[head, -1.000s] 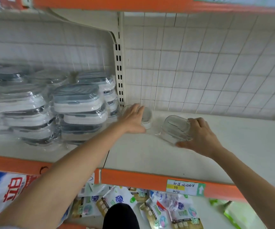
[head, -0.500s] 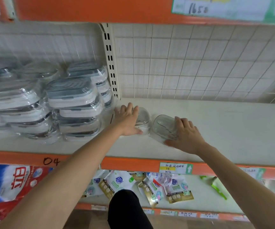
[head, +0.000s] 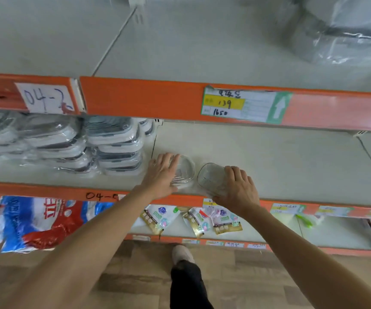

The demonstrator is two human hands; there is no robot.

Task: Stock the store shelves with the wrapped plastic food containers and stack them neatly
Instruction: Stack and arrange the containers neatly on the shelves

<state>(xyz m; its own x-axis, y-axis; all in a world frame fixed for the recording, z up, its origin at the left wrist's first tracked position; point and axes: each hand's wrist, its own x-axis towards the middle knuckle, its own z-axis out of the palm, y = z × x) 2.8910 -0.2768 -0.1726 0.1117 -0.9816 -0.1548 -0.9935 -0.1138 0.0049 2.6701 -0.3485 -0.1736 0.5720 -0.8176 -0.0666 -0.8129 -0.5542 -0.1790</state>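
Observation:
Two clear wrapped plastic containers stand side by side on the middle shelf [head: 280, 166]. My left hand [head: 163, 172] lies flat with straight fingers on the left container [head: 185, 169]. My right hand [head: 239, 188] curls its fingers over the right container [head: 210, 178], which is tilted with its rounded base facing up. Left of them are stacks of wrapped grey-lidded containers [head: 113, 146], several high, reaching to the shelf's left end.
An orange-edged shelf above [head: 157, 97] carries a price label [head: 244, 105] and a wrapped bundle [head: 345, 30] at far right. Below, detergent bags [head: 35, 219] and small pouches [head: 202, 219] lie on the lower shelf. My leg and shoe [head: 183, 255] stand on the wooden floor.
The camera has pulled back and tilted down, revealing the upper shelf and the floor. Both hands stay on their containers, now nearer the shelf's front edge.

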